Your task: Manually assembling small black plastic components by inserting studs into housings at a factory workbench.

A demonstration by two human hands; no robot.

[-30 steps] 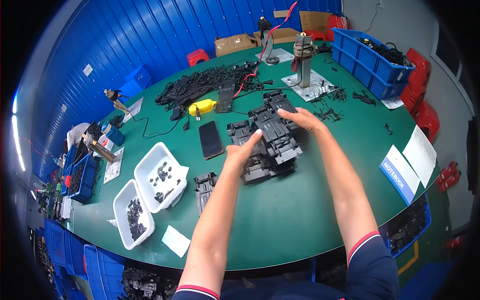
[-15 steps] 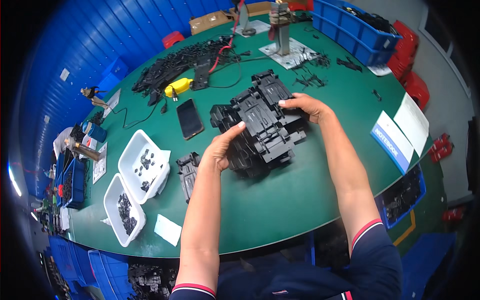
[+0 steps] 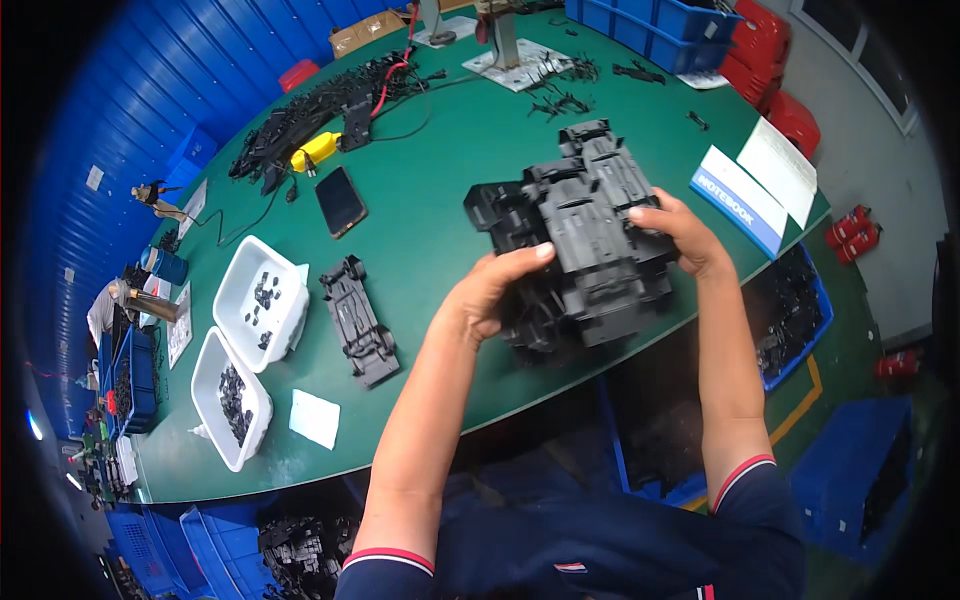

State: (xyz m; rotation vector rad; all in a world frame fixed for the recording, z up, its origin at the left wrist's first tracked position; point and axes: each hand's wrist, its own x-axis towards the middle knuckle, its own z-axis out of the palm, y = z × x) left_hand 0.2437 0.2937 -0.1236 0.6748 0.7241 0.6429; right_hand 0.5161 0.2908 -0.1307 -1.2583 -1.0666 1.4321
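Both hands are full from where I stand; the left hand (image 3: 497, 285) and the right hand (image 3: 688, 232) are clasped on opposite sides of a stack of black plastic frames (image 3: 597, 235), near the close edge of the green table (image 3: 430, 220); so several pieces are gathered together — how many, I can't count — while one loose frame (image 3: 360, 325) lies apart, untouched, between the left forearm and the white tubs (image 3: 232, 330); most fingers are hidden behind the stack; I can't tell whether it touches the tabletop; the right forearm partly covers a blue crate (image 3: 826, 300) — its contents hard to make out.
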